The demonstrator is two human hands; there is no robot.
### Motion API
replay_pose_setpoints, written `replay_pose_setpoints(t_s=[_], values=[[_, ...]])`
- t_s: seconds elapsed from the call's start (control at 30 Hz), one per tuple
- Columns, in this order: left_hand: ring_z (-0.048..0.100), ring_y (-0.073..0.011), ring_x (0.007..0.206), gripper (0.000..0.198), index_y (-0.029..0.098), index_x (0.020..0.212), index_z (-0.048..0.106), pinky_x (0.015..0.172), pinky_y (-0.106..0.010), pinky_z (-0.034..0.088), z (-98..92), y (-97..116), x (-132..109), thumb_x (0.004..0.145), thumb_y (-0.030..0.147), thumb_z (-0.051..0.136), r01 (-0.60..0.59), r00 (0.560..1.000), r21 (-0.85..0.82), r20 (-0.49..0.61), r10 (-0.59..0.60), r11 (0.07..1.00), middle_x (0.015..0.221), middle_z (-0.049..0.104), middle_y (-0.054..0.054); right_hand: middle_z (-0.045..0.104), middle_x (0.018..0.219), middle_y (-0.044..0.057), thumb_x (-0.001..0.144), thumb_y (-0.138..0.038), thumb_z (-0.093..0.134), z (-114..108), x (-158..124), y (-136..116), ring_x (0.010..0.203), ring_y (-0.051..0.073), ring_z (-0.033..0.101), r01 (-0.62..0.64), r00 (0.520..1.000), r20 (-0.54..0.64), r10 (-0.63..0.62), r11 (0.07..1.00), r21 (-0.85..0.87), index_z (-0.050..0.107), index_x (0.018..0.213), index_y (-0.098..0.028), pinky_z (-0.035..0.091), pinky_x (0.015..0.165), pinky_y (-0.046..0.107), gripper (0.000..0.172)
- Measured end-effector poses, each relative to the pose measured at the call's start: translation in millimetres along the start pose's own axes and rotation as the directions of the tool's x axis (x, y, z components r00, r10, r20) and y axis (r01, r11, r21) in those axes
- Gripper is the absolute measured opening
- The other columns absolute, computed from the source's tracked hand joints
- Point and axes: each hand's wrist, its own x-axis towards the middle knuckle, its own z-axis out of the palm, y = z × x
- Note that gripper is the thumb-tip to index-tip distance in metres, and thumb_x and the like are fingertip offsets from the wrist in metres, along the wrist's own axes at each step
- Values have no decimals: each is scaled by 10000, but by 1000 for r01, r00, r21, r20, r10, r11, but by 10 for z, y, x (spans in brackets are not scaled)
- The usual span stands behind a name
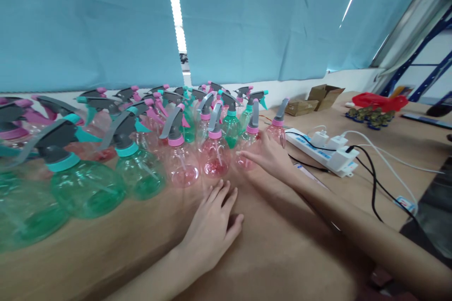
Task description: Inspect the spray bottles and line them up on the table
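Note:
My left hand (212,225) lies on the tabletop with its fingers stretched out and holds nothing. Just beyond its fingertips stands a pink spray bottle (215,157) with a grey trigger head. My right hand (273,157) is at another pink spray bottle (249,138), its thumb across the front and its fingers at the right side. Part of that bottle is hidden behind the hand. Farther right, a third pink bottle (278,124) stands behind my right hand. To the left is a green spray bottle (143,176) with a turquoise collar.
Many more green and pink spray bottles crowd the left and back of the table (275,244). A white power strip (310,150) with plugs and cables lies at right. Behind it are a cardboard box (323,97) and a red plastic item (379,102). Blue sheeting (247,19) hangs behind.

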Motion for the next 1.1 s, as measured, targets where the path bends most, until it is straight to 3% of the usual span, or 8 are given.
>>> replay_pose_setpoints(t_s=[0.2,0.33,0.43,0.57,0.67,0.77,0.9,1.1], values=[[449,-315,1341,383,144,1261,591,1108,-553,356,-25,-66,-52,944,301,444,45,997,-242,-44,-57,969,1434,512,-149,655,1018,190,800,-593,577,-125,-335,-162,897,381,660,-13,1000,-28,9,988,-156,455,1163,-143,487,607,413,591],[562,-253,1213,301,215,1186,555,1045,-492,438,-99,-90,-55,948,367,452,104,963,-588,-142,-229,802,1286,606,-96,674,975,181,814,-612,532,-227,-620,-325,767,349,678,-25,999,17,28,987,-161,424,1199,-141,448,524,368,618],[539,-275,1242,423,226,1265,465,1037,-501,441,-160,-71,-49,896,419,537,113,938,-712,-153,-310,693,1350,549,-112,675,949,161,827,-599,517,-293,-787,-447,717,306,677,18,999,40,-13,991,-130,419,1212,-151,438,512,339,599],[478,-296,1301,601,237,1356,380,1061,-522,402,-271,5,-72,829,391,627,41,943,-736,-196,-271,676,1410,494,-124,659,937,122,848,-446,497,-354,-950,-670,683,248,656,112,985,135,-110,994,-7,444,1194,-161,469,531,338,451],[545,-300,1212,642,229,1356,380,1006,-509,442,-439,74,-103,798,377,662,-17,935,-738,-250,-250,674,1345,544,-126,641,935,113,821,-414,519,-326,-1059,-873,699,248,656,157,966,198,-168,985,67,487,1127,-153,509,548,364,404],[639,-266,999,579,236,1326,406,905,-478,489,-665,124,-138,818,378,644,-49,916,-730,-305,-261,682,1204,617,-96,637,944,136,771,-582,578,-239,-1136,-1042,740,291,669,198,953,215,-213,976,90,518,1089,-133,545,566,413,553],[636,-226,898,365,228,1187,507,816,-403,501,-870,131,-211,855,338,612,-66,904,-715,-339,-262,696,1072,647,-53,658,1014,172,668,-755,615,-143,-1162,-1191,841,344,688,217,942,220,-254,959,181,491,1161,-113,581,630,468,819],[576,-153,724,301,256,1087,545,683,-300,456,-863,22,-407,813,142,495,-194,856,-683,-469,-219,704,835,597,29,699,1039,154,639,-730,680,-28,-1219,-1357,911,339,696,202,943,192,-272,927,317,532,1103,-155,591,719,453,754]])
